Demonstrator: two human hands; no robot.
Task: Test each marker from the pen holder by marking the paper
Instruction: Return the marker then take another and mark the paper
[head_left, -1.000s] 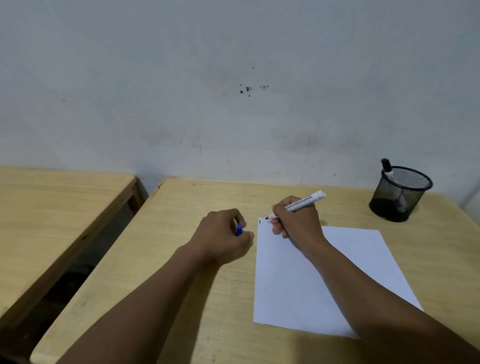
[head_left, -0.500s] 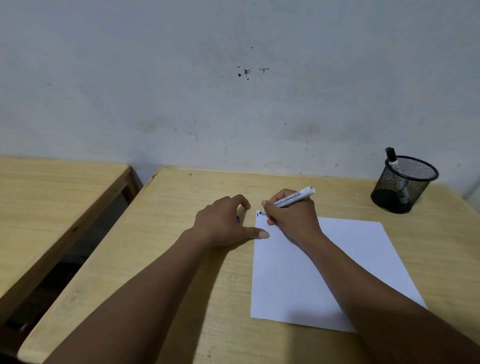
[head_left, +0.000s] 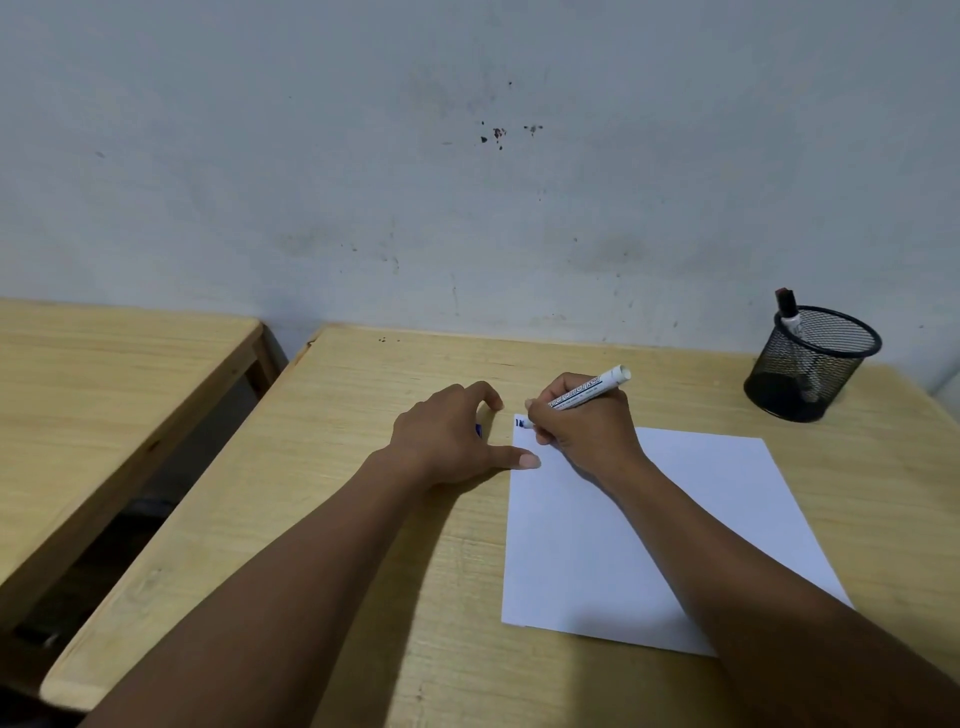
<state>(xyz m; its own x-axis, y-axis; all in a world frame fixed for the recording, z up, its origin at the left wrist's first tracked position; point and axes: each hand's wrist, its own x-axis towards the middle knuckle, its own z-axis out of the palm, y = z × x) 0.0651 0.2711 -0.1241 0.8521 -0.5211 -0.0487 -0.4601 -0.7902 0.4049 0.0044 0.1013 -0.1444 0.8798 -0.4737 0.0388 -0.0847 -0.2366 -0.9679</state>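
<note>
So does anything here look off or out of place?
Nothing serious. The white sheet of paper lies slightly askew on the light wooden desk, and dark specks stain the pale wall. The black mesh pen holder stands upright, and nothing is spilled.

Light wood surface (head_left: 363, 519), pushed against wall. White paper (head_left: 597, 561) flat on it, right of centre. Black mesh pen holder (head_left: 810, 364) upright at far right corner, well apart from paper. Left hand (head_left: 452, 436) resting on wood, thumb tip touching paper's left edge. Second wood surface (head_left: 104, 374) alongside at left, gap between.
</note>
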